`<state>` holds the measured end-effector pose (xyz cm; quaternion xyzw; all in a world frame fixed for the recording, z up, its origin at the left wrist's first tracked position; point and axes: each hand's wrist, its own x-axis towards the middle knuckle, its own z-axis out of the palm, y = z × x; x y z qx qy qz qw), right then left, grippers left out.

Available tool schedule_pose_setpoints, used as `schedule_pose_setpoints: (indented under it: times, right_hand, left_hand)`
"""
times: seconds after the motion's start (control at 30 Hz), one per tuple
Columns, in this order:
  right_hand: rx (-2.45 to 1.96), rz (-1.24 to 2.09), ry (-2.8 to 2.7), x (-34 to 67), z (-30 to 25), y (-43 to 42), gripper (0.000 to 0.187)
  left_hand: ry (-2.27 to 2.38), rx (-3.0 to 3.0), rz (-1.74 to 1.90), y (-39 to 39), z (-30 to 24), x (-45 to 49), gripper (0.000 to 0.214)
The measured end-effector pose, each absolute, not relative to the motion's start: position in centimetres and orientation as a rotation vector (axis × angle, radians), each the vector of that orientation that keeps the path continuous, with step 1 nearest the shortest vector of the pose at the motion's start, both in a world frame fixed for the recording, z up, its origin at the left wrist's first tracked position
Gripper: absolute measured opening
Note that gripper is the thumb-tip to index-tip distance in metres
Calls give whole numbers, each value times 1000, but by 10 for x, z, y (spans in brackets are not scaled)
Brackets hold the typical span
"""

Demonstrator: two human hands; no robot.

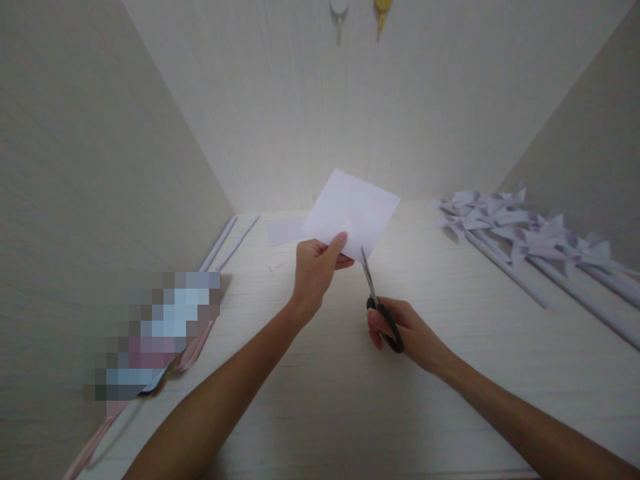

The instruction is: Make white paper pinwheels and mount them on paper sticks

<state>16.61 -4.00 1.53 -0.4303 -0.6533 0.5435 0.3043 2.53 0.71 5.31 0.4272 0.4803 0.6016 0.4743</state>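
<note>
A white square sheet of paper [357, 207] is pinched at its near edge by my left hand [317, 270], thumb on top and fingers beneath. My right hand [400, 327] grips the black handles of a pair of scissors [373, 287]. The scissor blades point up and away, with their tip at the paper's near corner, just right of my left fingers. Whether the blades have cut into the sheet I cannot tell. Behind my left hand, a smaller white paper piece [284, 231] lies on the table.
Several white paper pinwheels [520, 223] on rolled sticks lie along the right side. At left are thin paper rolls [220, 243] and a blurred-out object [170, 327] against the wall. Walls enclose the white table [310, 413]; two hooks [383, 17] hang on the back one.
</note>
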Motion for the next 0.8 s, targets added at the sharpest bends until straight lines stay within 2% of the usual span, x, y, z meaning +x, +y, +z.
schedule_pose_setpoints:
  times: [0.8]
  right_hand:
    - [-1219, 1407, -1767, 167, 15, -40, 37]
  left_hand:
    - [1181, 1057, 1480, 7, 53, 25, 29]
